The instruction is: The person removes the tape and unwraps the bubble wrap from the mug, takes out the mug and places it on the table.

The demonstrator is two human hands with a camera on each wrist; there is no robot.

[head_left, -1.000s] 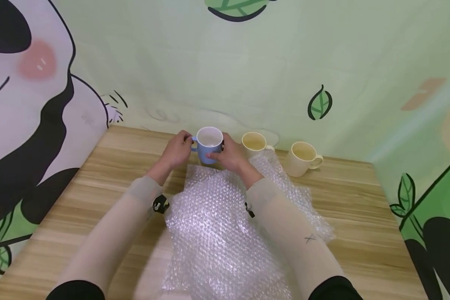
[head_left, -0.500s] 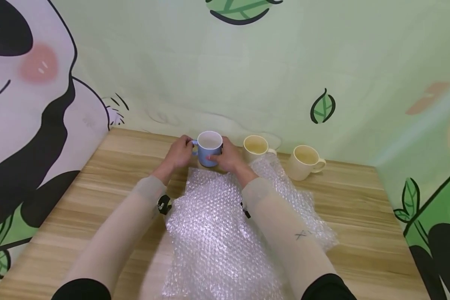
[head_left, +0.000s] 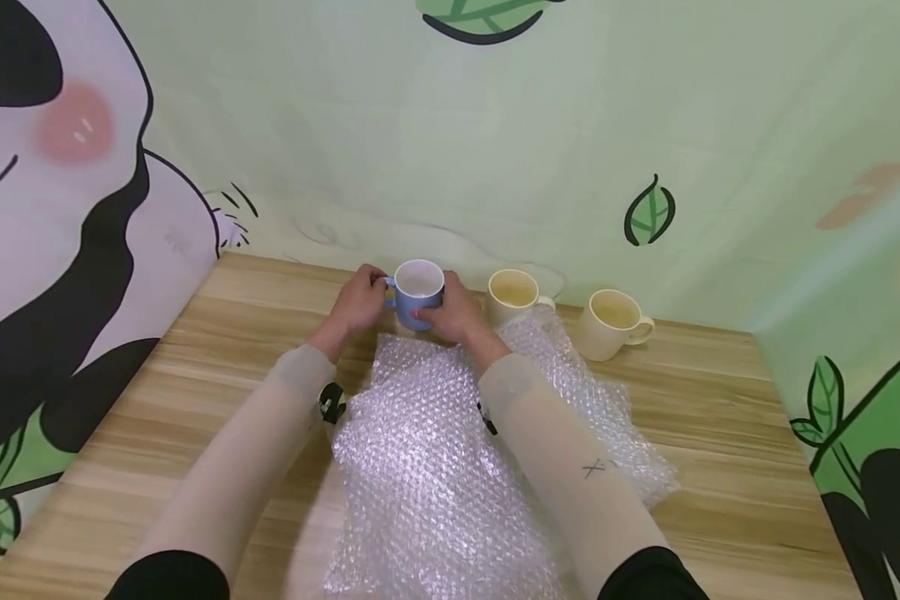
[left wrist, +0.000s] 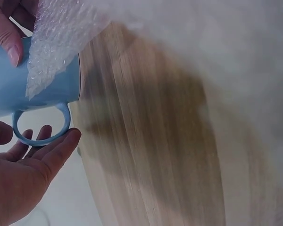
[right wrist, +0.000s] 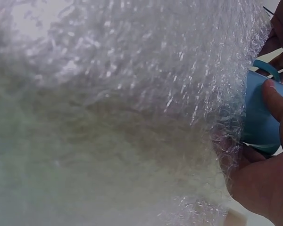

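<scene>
A light blue mug [head_left: 411, 313] with a white inside is upright near the back of the table, its handle towards the left. My left hand [head_left: 357, 305] holds the handle, with fingers [left wrist: 56, 151] along its outer side in the left wrist view. My right hand [head_left: 462, 310] grips the mug body from the right, thumb across the front; its other fingers are mostly hidden. Bubble wrap [head_left: 435, 450] lies beneath my forearms, and its far edge covers part of the mug in the left wrist view. Whether the mug touches the table I cannot tell.
Two pale yellow mugs stand along the back at the right: a nearer-to-centre mug [head_left: 513, 292], partly behind the bubble wrap, and a farther-right mug [head_left: 602, 333]. A patterned green wall [head_left: 360, 150] closes off the back of the wooden table [head_left: 720, 417].
The head view has shifted slightly. Both hands keep their hold on the blue mug, which has hardly moved, while my forearms have drawn a little closer together.
</scene>
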